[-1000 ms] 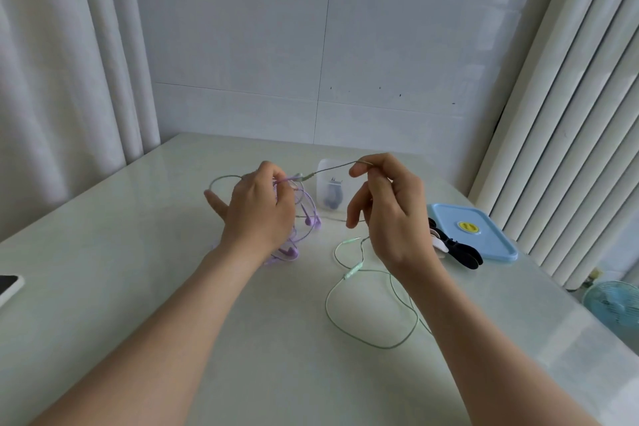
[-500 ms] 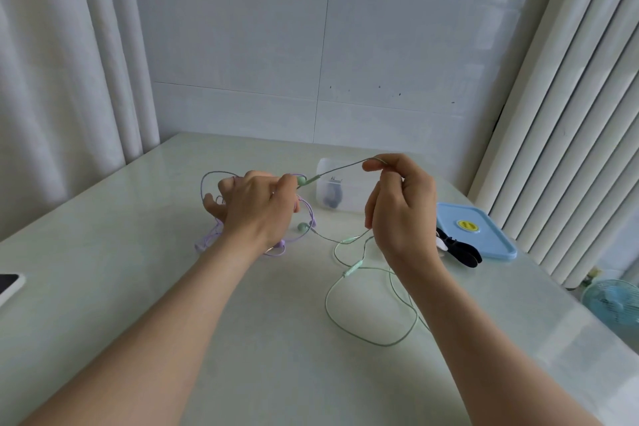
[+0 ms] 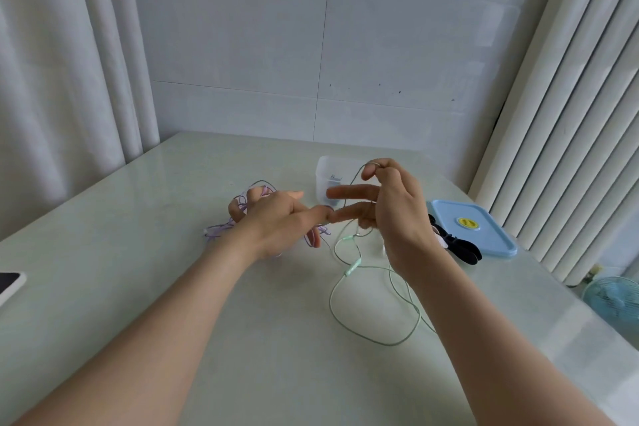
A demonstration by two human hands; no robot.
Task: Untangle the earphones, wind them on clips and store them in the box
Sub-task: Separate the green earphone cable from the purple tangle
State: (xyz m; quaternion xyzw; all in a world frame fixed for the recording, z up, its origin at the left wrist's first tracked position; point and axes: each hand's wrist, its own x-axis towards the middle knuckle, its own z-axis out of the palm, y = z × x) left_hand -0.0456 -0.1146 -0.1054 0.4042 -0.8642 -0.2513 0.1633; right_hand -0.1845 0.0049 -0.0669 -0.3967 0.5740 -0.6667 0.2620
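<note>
Green earphones (image 3: 352, 268) pinched by right hand (image 3: 397, 218), trailing below; left hand (image 3: 276, 221) hooks purple earphones (image 3: 221, 230).

Measured from the middle of the surface (image 3: 138, 287), open room runs from 6 to 9 o'clock, ending at a phone (image 3: 10, 284) on the edge. Green cable (image 3: 352, 268) loops at 4; a purple tangle (image 3: 221, 230) blocks 10, the box (image 3: 323, 166) 12, clips (image 3: 463, 249) and lid (image 3: 484, 235) 2.

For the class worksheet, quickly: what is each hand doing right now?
Left hand: holds the purple earphones.
Right hand: pinches the green earphone cable.
</note>
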